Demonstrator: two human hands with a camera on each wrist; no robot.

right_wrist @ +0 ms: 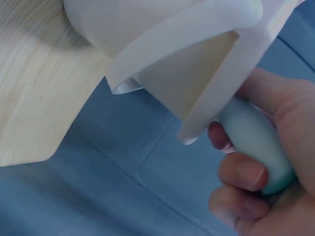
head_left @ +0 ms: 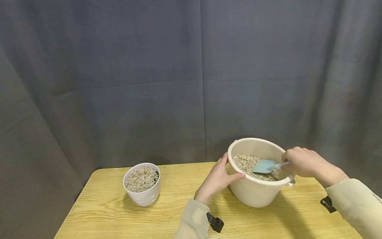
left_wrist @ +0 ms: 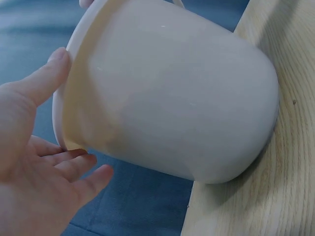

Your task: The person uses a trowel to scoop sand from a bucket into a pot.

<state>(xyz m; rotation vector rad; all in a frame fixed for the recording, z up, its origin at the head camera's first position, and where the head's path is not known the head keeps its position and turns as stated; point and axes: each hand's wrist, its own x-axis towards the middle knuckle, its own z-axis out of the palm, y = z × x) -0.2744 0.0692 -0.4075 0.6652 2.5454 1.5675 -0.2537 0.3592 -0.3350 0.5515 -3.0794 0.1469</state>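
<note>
A cream bucket (head_left: 253,196) leans over on the wooden table, holding a bed of pale, speckled grit (head_left: 246,162). My left hand (head_left: 216,181) lies spread along its left rim; in the left wrist view the thumb (left_wrist: 51,73) touches the rim and the fairly straight fingers (left_wrist: 78,169) lie against its lower side. With my right hand (head_left: 308,162) I grip the handle of a light blue scoop (head_left: 264,167), whose blade rests at the grit inside the bucket. The right wrist view shows fingers curled round the pale scoop handle (right_wrist: 256,142) beside the rim.
To the left on the table (head_left: 101,205) stands a white pot (head_left: 144,197) filled with similar grit, a bit of dark green at its right inner edge. A white carrying handle (right_wrist: 182,32) hangs along the bucket. Behind the table hangs a dark grey-blue curtain (head_left: 143,83).
</note>
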